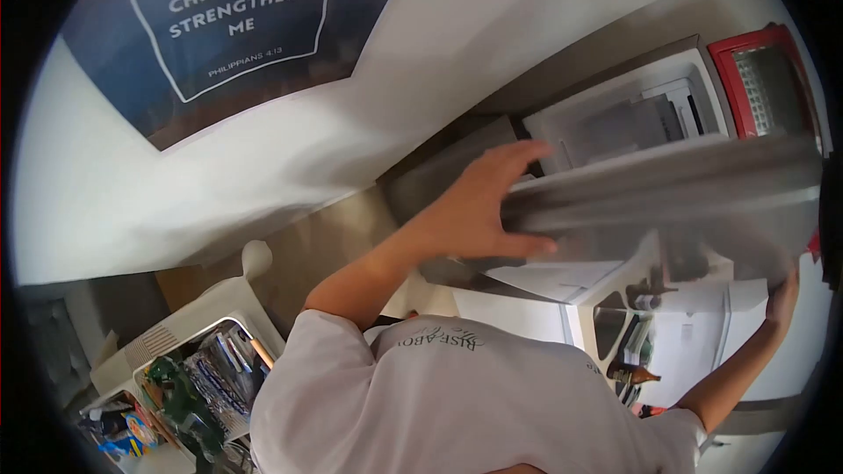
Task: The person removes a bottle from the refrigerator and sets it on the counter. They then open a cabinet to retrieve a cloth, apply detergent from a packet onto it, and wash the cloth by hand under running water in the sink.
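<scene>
A broad grey, glossy panel (659, 197), which looks like a door, spans the space in front of me and is smeared by motion. At its left end is my left hand (483, 206), thumb and fingers spread wide apart around the edge; I cannot tell how firmly they touch it. My right hand (781, 294) reaches to the panel's lower right side, its fingers blurred and partly hidden. Behind the panel lies an open white compartment (584, 136) with a pale box-like part inside. Beneath it, bottles (632, 375) stand in a white shelf.
A red-framed case (768, 79) stands at the far right. On the left wall hangs a dark blue poster (255, 61) with white lettering. A cream-coloured cart (162, 347) at lower left holds notebooks, pens and a dark green object. Bare floor (334, 237) shows between cart and wall.
</scene>
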